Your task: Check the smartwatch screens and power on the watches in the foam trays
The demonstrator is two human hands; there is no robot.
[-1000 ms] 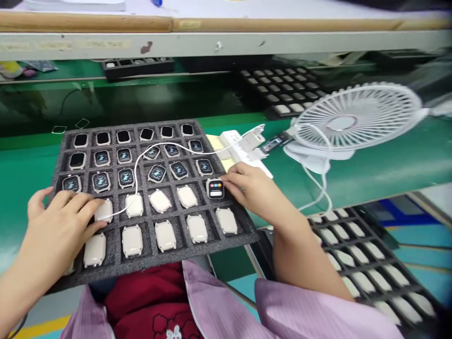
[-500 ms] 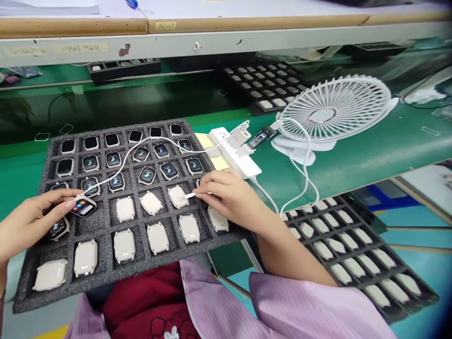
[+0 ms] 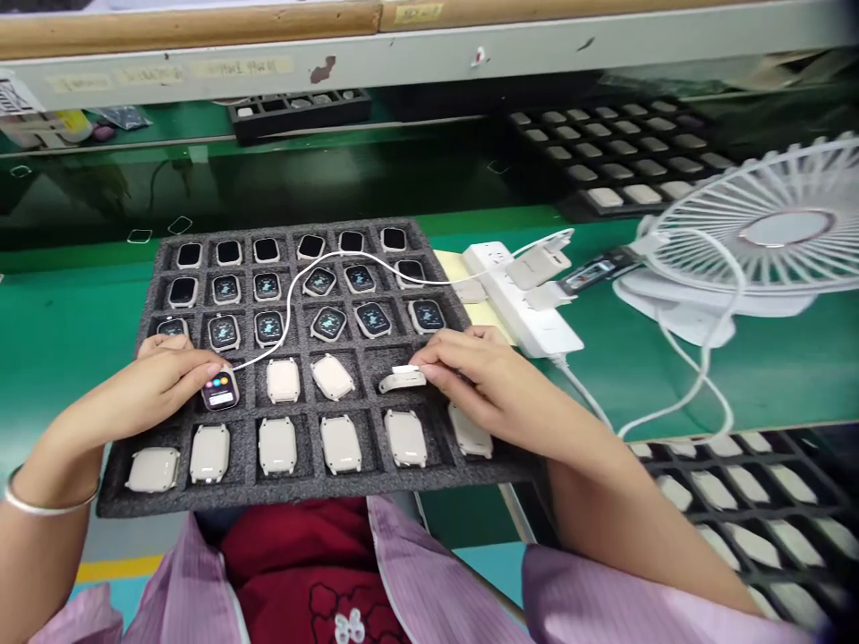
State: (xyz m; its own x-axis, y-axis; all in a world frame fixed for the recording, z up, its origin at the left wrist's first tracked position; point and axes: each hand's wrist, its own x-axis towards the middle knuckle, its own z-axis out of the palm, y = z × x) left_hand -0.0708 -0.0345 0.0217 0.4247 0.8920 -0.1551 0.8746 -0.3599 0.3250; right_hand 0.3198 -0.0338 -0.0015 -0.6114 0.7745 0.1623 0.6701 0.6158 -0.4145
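A grey foam tray holds smartwatches in its compartments. The back rows lie screen up, while the front ones show pale backs. My left hand pinches a smartwatch with a lit screen over the tray's left side; a white cable runs to its upper edge. On the right side, my right hand is closed on a small white flat piece, of a kind I cannot make out. Against that piece, another watch is seen edge-on above its compartment. My right fingers partly hide nearby compartments.
A white power strip with plugged-in adapters lies right of the tray, near a white fan. More watch trays stand at the back and lower right. A shelf edge crosses above the bench.
The pale watch by my right hand has gone from lying flat to edge-on, against the white piece. My left hand has turned the lit watch more upright. The whole view has shifted.
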